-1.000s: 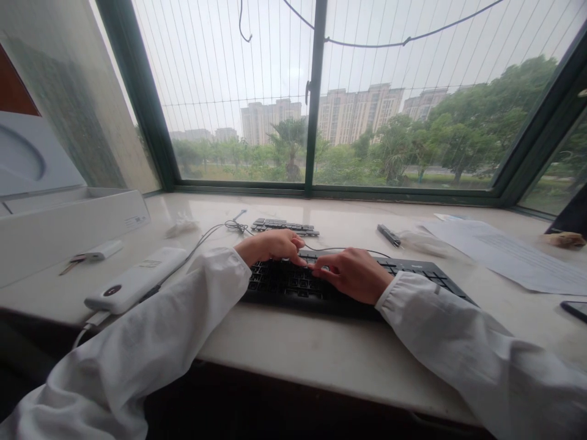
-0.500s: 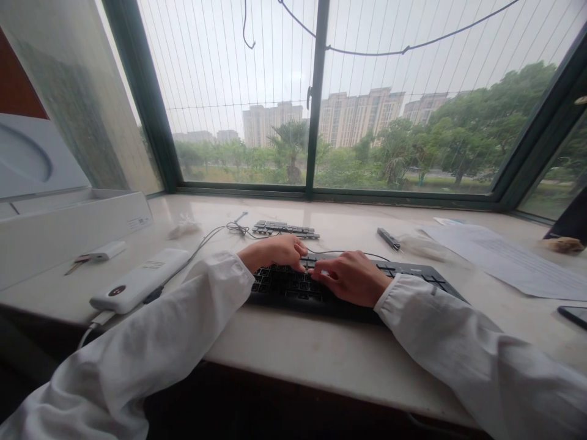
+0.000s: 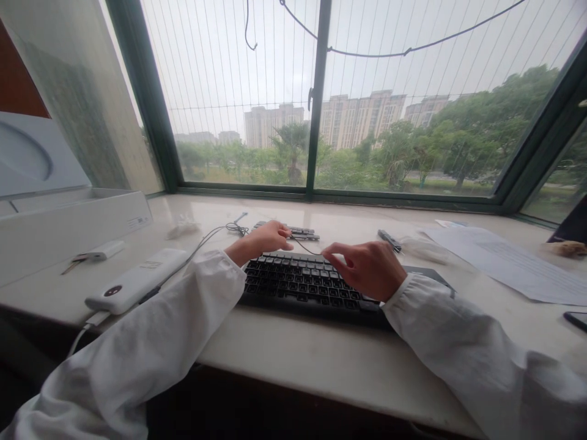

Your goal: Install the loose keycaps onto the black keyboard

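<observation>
A pale, glossy stone windowsill [image 3: 293, 342] spans the scene beneath wide windows [image 3: 229, 79] in dark green frames [image 3: 145, 91], with a mottled grey-beige wall [image 3: 105, 134] angling in at the left. Thin wires [image 3: 206, 107] stripe the view, and a dark cable [image 3: 367, 55] sags across the upper right. Far off, beige high-rise apartment blocks [image 3: 367, 116], a palm [image 3: 292, 143] left of the central mullion [image 3: 318, 91] and leafy trees [image 3: 486, 134] at right stand in flat, overcast daylight.

Room indoors, place of desk work beside window; home or office, cannot tell surely. Pale, smooth ledge [image 3: 293, 348] carries keyboard [image 3: 300, 282], white power bank [image 3: 137, 278], printed paper [image 3: 499, 260]. Behind dark green window frame [image 3: 313, 146]: trees [image 3: 481, 137], tall buildings [image 3: 364, 119].
</observation>
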Available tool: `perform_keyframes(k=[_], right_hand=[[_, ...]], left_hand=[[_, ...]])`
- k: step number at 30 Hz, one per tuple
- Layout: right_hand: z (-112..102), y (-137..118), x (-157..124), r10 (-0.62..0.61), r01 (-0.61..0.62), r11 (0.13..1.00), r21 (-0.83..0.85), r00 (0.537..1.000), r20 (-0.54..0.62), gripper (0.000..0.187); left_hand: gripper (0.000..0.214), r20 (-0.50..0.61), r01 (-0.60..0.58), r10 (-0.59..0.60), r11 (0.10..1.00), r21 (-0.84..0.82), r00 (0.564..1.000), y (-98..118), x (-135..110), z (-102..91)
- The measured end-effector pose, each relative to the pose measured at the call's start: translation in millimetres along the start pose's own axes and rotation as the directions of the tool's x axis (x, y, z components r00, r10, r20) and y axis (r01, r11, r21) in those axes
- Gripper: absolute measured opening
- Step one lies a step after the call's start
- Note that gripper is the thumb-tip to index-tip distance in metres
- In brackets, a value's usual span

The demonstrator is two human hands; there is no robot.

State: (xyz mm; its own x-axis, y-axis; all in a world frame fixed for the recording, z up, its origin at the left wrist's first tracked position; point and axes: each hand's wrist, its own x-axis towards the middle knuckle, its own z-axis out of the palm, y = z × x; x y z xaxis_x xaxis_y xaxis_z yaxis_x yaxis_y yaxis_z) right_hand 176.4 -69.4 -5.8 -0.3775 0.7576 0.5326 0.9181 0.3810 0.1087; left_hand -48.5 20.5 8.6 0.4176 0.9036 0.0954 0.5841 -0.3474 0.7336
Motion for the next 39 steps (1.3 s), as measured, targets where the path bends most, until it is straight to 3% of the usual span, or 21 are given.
perform_keyframes(k=[5,10,19,24,29,34,39], right_hand=[[5,10,1,0.05,-0.044,0.996,-0.072,0.995,0.081,0.043],[9,12,2,0.061,-0.051,0.996,-0.079,0.99,0.126,0.049],[6,27,3,0.081,-0.07,0.995,-0.065,0.983,0.168,0.048],[7,36,3,0.078,-0.068,0.996,-0.062,0.983,0.169,0.047],[8,39,3,0.074,-0.064,0.996,-0.054,0.979,0.192,0.047],[6,37,3,0.073,-0.062,0.996,-0.059,0.975,0.209,0.046],[4,36,3,0.079,-0.066,0.996,-0.063,0.966,0.244,0.045]], left_hand=[[0.04,-0.181,-0.027,0.063,0.981,0.194,0.981,-9,5,-5.7],[0.025,-0.392,0.08,0.161,0.844,0.53,0.906,-23,12,-11.7],[0.013,-0.453,0.239,0.15,0.684,0.69,0.879,-43,17,-27.8],[0.021,-0.366,0.18,0.148,0.669,0.721,0.919,-44,32,-36.6],[0.033,-0.126,0.042,0.096,0.608,0.793,0.987,-41,76,-39.4],[0.026,-0.013,-0.018,0.05,0.571,0.821,0.999,-40,123,-33.6],[0.017,0.024,-0.04,0.037,0.536,0.843,0.999,-46,146,-31.7]])
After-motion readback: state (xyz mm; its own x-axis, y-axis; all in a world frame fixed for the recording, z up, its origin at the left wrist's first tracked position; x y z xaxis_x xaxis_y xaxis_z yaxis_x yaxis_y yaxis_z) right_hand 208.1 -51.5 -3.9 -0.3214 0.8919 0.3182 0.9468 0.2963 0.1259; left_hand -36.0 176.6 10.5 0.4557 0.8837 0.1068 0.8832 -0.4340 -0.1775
